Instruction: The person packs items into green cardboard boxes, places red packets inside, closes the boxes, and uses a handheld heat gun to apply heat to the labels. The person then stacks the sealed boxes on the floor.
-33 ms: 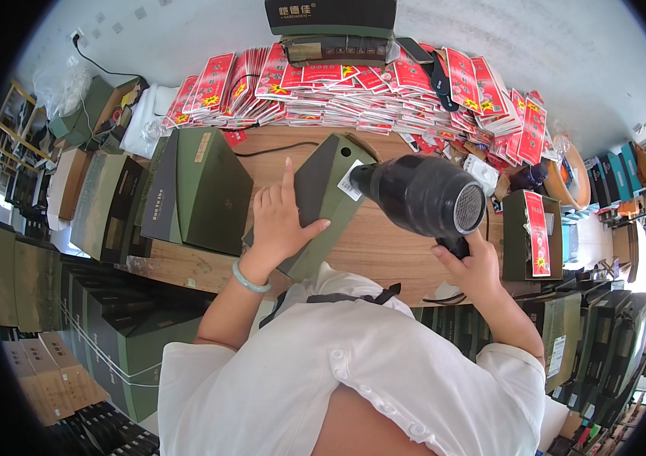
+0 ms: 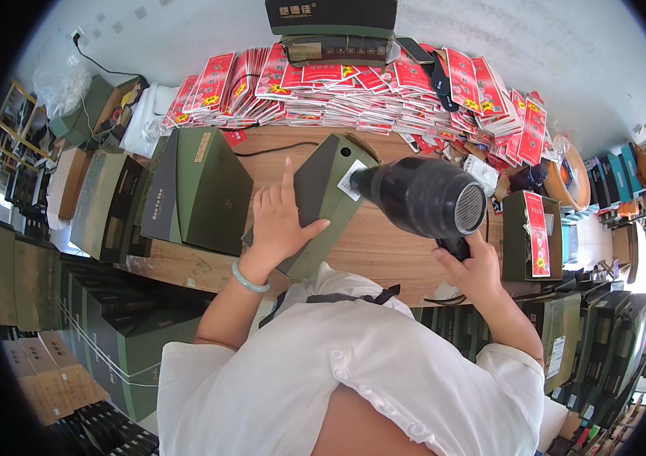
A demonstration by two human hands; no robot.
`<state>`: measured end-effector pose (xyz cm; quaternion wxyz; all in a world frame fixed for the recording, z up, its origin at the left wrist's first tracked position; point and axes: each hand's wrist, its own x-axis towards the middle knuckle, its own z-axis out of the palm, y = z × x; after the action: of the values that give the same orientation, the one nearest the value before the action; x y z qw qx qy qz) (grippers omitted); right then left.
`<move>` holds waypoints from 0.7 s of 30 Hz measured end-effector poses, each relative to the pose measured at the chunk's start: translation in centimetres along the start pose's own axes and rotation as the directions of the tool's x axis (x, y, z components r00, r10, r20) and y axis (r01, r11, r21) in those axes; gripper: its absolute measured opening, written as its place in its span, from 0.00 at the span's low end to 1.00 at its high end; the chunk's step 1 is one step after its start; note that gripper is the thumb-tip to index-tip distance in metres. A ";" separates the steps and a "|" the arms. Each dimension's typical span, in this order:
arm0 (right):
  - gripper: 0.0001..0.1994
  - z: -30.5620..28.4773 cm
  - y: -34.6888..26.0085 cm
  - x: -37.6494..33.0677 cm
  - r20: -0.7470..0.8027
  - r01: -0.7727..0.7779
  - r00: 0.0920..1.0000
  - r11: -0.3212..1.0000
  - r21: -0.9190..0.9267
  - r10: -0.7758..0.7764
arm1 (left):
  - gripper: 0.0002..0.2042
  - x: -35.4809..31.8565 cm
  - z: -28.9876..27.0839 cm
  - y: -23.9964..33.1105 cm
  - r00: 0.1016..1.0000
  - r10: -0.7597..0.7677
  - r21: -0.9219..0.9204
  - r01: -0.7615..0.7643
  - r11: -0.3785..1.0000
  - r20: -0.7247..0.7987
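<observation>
My left hand (image 2: 281,220) lies flat, fingers spread, on a long dark green box (image 2: 323,178) that sits at a slant on the wooden table (image 2: 384,243). A pale green bangle (image 2: 249,279) circles that wrist. My right hand (image 2: 475,270) grips the handle of a black hair dryer (image 2: 422,196). Its nozzle points left at a white label (image 2: 352,181) on the box's far end, and its rear grille faces right.
Larger dark green boxes (image 2: 201,182) stand left of my hand. A heap of red packets (image 2: 353,83) runs along the table's back, under a black box (image 2: 330,19). A green box bearing a red packet (image 2: 532,235) stands at right. Stacked cartons (image 2: 34,266) line the floor.
</observation>
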<state>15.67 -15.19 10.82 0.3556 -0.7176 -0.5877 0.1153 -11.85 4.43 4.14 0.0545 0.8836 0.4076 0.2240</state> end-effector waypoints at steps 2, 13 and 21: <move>0.27 -0.7 -0.6 -0.6 0.096 -0.206 0.974 0.978 0.018 0.203 | 0.61 0.0 0.1 -0.1 1.000 -0.001 -0.004 0.001 1.000 -0.001; 0.29 -0.2 0.9 -2.8 0.056 -0.266 0.964 0.951 0.156 0.260 | 0.61 0.1 -0.2 -0.1 0.998 -0.024 -0.016 0.025 1.000 0.051; 0.29 0.4 1.8 -1.1 -0.084 -0.119 0.989 0.990 0.072 0.125 | 0.62 0.1 -0.1 -0.1 0.999 -0.017 0.004 0.017 1.000 0.048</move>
<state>16.50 -16.21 9.10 0.3973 -0.7444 -0.5221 0.1244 -11.87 4.53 4.20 0.0646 0.8853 0.4139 0.2018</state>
